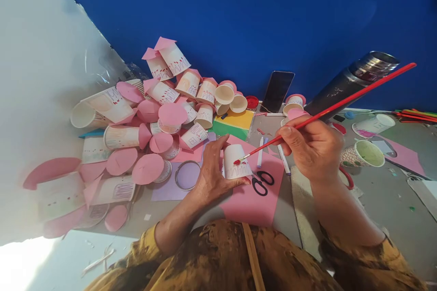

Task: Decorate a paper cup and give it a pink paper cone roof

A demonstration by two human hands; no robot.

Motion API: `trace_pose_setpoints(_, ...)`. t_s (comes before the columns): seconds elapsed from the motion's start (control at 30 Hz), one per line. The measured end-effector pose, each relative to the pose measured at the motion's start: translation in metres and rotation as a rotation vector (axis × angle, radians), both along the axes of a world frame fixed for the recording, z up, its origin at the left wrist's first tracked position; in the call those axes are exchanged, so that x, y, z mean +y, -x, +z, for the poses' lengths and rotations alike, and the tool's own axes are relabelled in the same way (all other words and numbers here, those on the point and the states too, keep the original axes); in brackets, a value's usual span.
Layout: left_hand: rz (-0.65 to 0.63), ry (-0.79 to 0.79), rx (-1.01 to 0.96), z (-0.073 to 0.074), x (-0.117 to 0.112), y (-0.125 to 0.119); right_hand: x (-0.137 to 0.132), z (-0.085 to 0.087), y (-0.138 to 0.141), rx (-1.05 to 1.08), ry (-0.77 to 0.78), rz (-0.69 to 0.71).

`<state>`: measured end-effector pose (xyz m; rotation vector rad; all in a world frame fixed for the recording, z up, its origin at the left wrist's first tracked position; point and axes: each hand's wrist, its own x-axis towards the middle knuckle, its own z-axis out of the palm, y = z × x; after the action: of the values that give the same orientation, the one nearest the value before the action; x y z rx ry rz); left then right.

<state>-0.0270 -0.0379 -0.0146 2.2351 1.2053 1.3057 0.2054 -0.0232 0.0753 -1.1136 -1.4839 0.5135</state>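
My left hand (213, 170) is closed around a white paper cup (236, 162) lying on its side over a pink paper sheet (251, 202). The cup bears red painted marks near its rim. My right hand (312, 145) pinches a long red paintbrush (337, 106), whose red-tipped bristles touch the cup's side. The brush handle slants up to the right, past a dark metal flask (351, 79).
A heap of decorated cups with pink paper cone lids (160, 113) fills the left of the table. Black scissors (261, 182) lie beside the cup. A phone (277, 91) leans on the blue wall. Cups with paint (363, 153), markers and pencils (416, 116) sit to the right.
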Motion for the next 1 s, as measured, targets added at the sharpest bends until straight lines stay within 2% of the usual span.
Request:
trace_pose_setpoints(0.1, -0.003, 0.007, -0.003, 0.0007, 0.0, -0.0001, 0.0001, -0.0003, 0.0002, -0.006, 0.006, 0.03)
trace_pose_setpoints(0.57, -0.003, 0.029, 0.004, 0.0016, -0.0008, 0.0007, 0.0011, 0.0007, -0.0018, -0.037, -0.038, -0.02)
trace_pose_setpoints(1.0, 0.001, 0.043, 0.007, 0.0019, -0.0003, 0.0005, 0.0007, 0.0013, -0.0021, -0.021, 0.007, 0.028)
